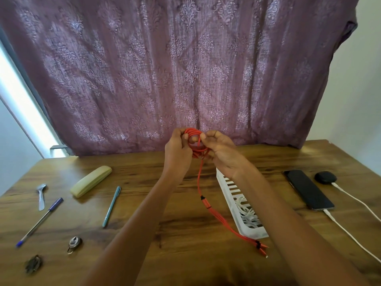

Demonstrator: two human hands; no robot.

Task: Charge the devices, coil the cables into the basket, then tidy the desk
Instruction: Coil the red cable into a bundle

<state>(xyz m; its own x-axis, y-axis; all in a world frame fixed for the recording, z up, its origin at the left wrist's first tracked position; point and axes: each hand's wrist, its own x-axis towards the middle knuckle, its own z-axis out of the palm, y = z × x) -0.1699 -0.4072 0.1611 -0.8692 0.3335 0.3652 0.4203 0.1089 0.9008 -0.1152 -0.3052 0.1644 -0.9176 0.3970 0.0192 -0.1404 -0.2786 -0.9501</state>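
Note:
An orange cable (199, 182) is wound into a small coil held up between my left hand (178, 150) and my right hand (221, 150), above the far middle of the desk. Its loose tail hangs down and ends in split connectors on the wood near the front. A white slatted basket (226, 182) lies under my right forearm with a coiled white cable (246, 212) inside. A black phone (308, 188) and a black earbud case (325, 177) lie at the right, each with a white charging cable (350, 234) plugged in.
On the left of the wooden desk (185, 234) lie a pale yellow case (90, 180), a spoon (41, 196), a blue pen (40, 221), a teal pen (111, 206), a small padlock (74, 243) and a dark key bunch (33, 264). A purple curtain (175, 69) hangs behind.

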